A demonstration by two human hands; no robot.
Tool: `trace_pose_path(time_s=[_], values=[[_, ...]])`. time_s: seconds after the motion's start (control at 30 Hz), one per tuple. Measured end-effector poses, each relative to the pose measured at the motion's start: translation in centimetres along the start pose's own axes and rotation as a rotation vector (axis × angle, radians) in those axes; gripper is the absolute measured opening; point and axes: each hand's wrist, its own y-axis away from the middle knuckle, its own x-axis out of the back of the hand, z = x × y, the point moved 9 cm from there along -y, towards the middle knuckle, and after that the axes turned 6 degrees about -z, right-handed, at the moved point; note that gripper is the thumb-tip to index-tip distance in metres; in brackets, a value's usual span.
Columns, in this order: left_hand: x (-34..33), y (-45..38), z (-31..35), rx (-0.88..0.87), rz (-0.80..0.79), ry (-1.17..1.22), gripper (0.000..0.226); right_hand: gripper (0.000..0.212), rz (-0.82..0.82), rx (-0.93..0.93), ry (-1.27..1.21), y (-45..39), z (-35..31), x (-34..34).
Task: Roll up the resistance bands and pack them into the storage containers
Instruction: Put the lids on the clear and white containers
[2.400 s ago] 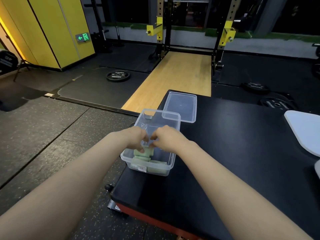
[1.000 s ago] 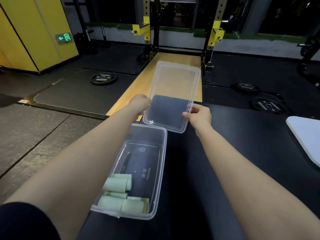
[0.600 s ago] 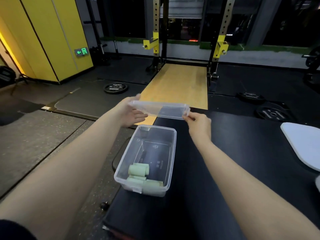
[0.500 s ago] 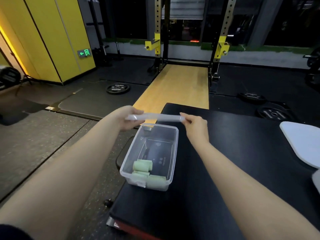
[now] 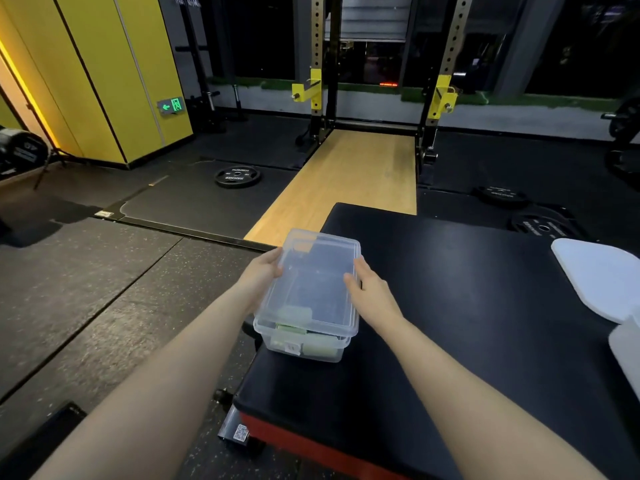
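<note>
state: we press the lid onto the container at the pad's 9 o'clock edge, rolled bands inside | left hand and right hand: fingers relaxed along its long sides | risk: uneven pressure could leave a corner unseated, or tip it floorward

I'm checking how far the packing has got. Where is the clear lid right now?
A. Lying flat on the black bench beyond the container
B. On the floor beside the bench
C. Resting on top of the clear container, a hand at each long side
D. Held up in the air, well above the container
C: the lid sits over the container, with the left hand and right hand at its sides and the green rolled bands showing through it.
</note>
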Motion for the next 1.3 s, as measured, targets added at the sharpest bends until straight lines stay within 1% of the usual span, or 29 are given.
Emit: trace_pose_path(time_s=[0.07, 0.17, 0.33, 0.4, 0.5, 0.63, 0.8, 0.87, 0.93, 1.0, 1.07, 1.23, 1.3], values=[[-0.5, 0.5, 0.0, -0.014, -0.003, -0.034, 0.050, 0.049, -0.007, -0.020, 0.049, 0.0, 0.2, -0.5], [-0.6, 0.8, -0.2, -0.036, 0.018, -0.109, 0.055, 0.055, -0.038, -0.059, 0.085, 0.2, 0.6, -1.2], [-0.6, 1.1, 0.0, -0.091, 0.032, -0.237, 0.051, 0.057, -0.060, -0.082, 0.112, 0.2, 0.6, -1.8], [-0.6, 1.2, 0.0, -0.091, 0.057, -0.324, 0.051, 0.057, -0.085, -0.095, 0.129, 0.2, 0.7, -2.0], [-0.7, 0.9, -0.3, -0.071, 0.072, -0.458, 0.052, 0.058, -0.112, -0.106, 0.151, 0.2, 0.7, -2.2], [-0.5, 0.6, -0.5, -0.072, 0.090, -0.518, 0.049, 0.060, -0.142, -0.101, 0.175, 0.3, 0.6, -2.3], [-0.8, 0.4, -0.8, -0.041, 0.068, -0.671, 0.047, 0.061, -0.196, -0.109, 0.178, 0.1, 0.7, -2.5], [-0.9, 0.6, -0.3, -0.033, 0.097, -0.736, 0.050, 0.062, -0.202, -0.095, 0.170, 0.3, 0.9, -2.2], [-1.3, 0.9, 1.0, -0.081, 0.163, -0.831, 0.051, 0.060, -0.159, -0.083, 0.155, 0.8, 1.2, -1.0], [-3.0, 1.2, 2.4, -0.160, 0.194, -0.890, 0.049, 0.058, -0.091, -0.076, 0.130, 1.4, 1.9, 1.1], [-6.0, 1.2, 3.4, -0.224, 0.159, -0.878, 0.047, 0.057, -0.032, -0.077, 0.123, 2.1, 2.8, 3.8], [-16.7, 0.4, 4.8, -0.302, -0.073, -0.749, 0.044, 0.054, 0.103, -0.164, 0.138, 4.6, 6.7, 12.0], [-21.1, 0.5, 5.3, -0.327, -0.142, -0.719, 0.043, 0.054, 0.160, -0.210, 0.156, 5.8, 8.7, 15.5]])
